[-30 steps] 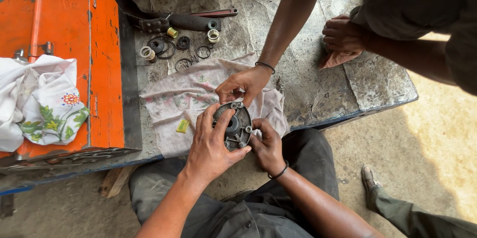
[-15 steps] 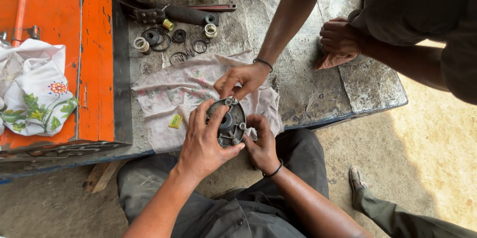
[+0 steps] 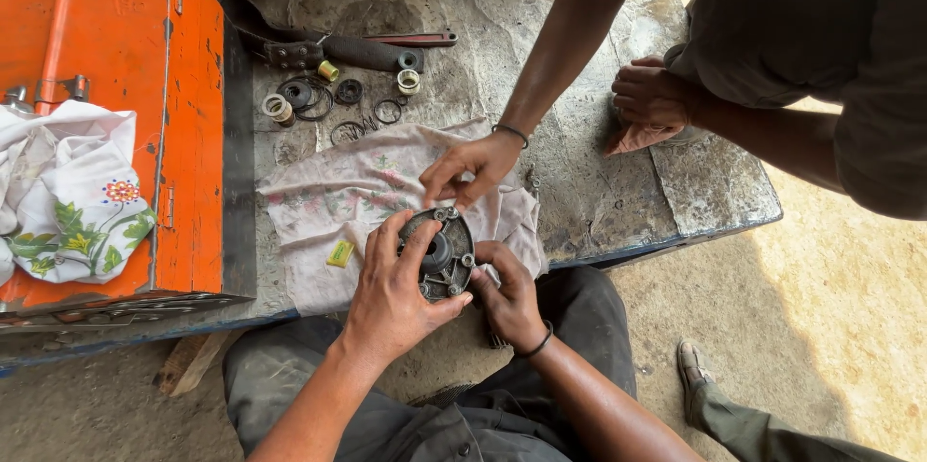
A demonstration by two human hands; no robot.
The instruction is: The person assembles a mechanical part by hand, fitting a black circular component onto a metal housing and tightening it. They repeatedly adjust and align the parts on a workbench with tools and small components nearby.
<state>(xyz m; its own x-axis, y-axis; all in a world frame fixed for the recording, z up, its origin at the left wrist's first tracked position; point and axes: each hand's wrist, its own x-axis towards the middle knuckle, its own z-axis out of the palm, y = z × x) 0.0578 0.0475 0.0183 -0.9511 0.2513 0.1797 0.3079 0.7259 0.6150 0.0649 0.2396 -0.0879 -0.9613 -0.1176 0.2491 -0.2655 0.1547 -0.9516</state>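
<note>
A round dark metal cover [image 3: 442, 255] with bolts around its rim is held over the near edge of a stained floral cloth [image 3: 338, 194]. My left hand [image 3: 394, 290] grips its left side, thumb and fingers wrapped over it. My right hand [image 3: 509, 294] holds its right edge, fingers curled at a rim bolt. Another person's hand [image 3: 470, 168] reaches down from above and pinches at the top of the cover. That person's other hand [image 3: 649, 100] rests on the bench to the right.
An orange metal toolbox [image 3: 114, 105] with a white flowered rag [image 3: 68, 194] stands at the left. Rings, seals and small bushings [image 3: 319, 100] lie behind the cloth near a dark handled tool [image 3: 357, 49]. A small yellow piece [image 3: 339, 253] sits on the cloth. The grey bench edge [image 3: 676, 235] runs right.
The view has drifted slightly. Both my hands keep hold of the cover, and the other person's hand stays pinched at its top edge.
</note>
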